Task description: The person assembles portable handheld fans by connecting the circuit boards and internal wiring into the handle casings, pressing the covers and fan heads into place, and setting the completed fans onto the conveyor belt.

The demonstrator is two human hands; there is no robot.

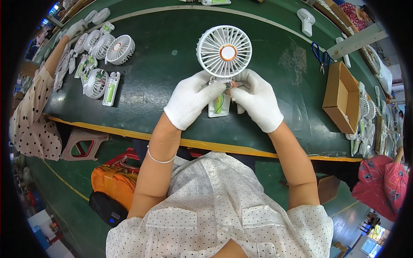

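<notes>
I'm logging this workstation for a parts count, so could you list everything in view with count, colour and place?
Handheld fan with open handle: one, white with an orange hub, centre of the table, held by both hands.
Unfinished fans: several, exact count unclear, white, far left of the table.
Finished fan: one, white, far right.
Scissors: one pair, blue handles, right.
Cardboard box: one, brown, open, right edge.
Table: one, dark green with a yellow edge.
Bag: one, orange, on the floor at the left.
Co-workers: one at the left in a dotted sleeve, one at the right in red.
Left hand: white glove, on the fan's handle.
Right hand: white glove, on the handle.
</notes>
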